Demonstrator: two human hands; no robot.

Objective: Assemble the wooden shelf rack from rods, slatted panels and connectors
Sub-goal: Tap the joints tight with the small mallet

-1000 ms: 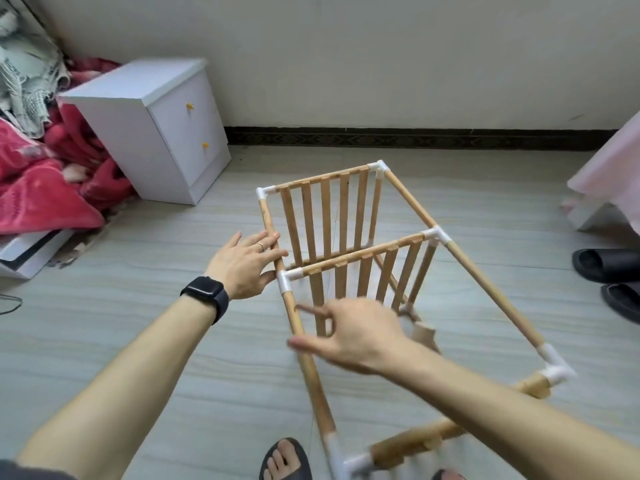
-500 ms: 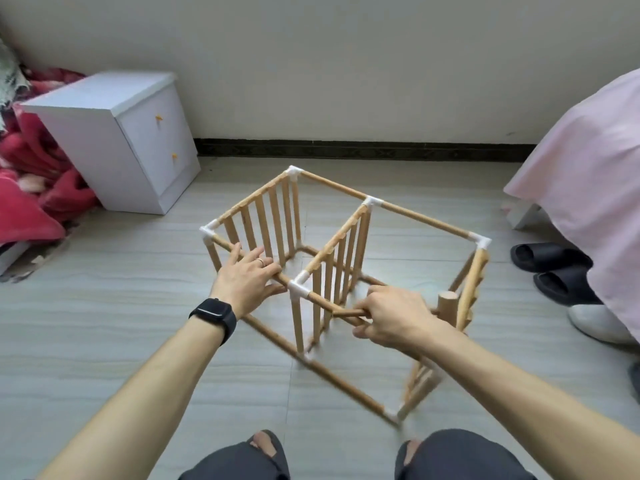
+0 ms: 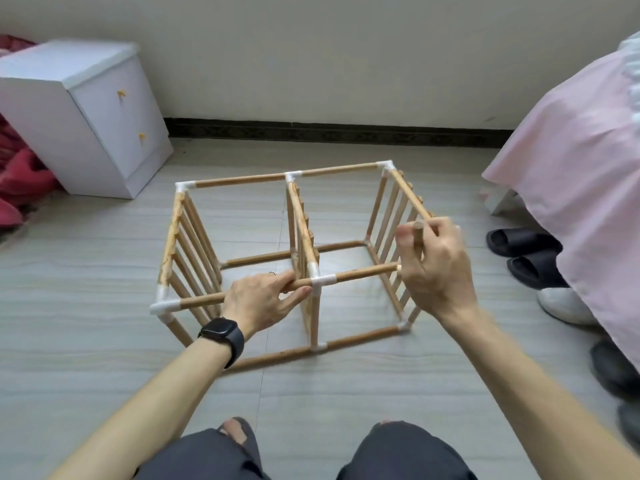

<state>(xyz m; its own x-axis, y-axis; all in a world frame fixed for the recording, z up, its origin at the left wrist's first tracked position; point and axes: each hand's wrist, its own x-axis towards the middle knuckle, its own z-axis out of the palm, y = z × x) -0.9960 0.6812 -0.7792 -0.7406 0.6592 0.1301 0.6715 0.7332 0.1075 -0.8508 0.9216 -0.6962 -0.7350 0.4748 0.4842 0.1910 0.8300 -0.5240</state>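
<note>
The wooden shelf rack (image 3: 242,180) lies on its side on the floor, a box of rods, white connectors and three slatted panels. My left hand (image 3: 265,301) grips the near top rod (image 3: 360,273) just left of the middle white T-connector (image 3: 322,281). My right hand (image 3: 434,268) holds a short loose rod (image 3: 418,233) upright at the rack's near right corner, where the near top rod's free end meets my palm. The right slatted panel (image 3: 391,209) runs back from that hand. The corner itself is hidden by my fingers.
A white two-drawer cabinet (image 3: 86,116) stands at the back left, with red bedding (image 3: 20,174) beside it. A pink bedspread (image 3: 581,161) hangs at the right over black slippers (image 3: 519,244) and a white shoe (image 3: 561,306). My knees fill the bottom edge.
The rack has been turned round and now lies squarely across in front of me. My left hand slid along the near top rod to the middle connector; my right hand rose to the right corner.
</note>
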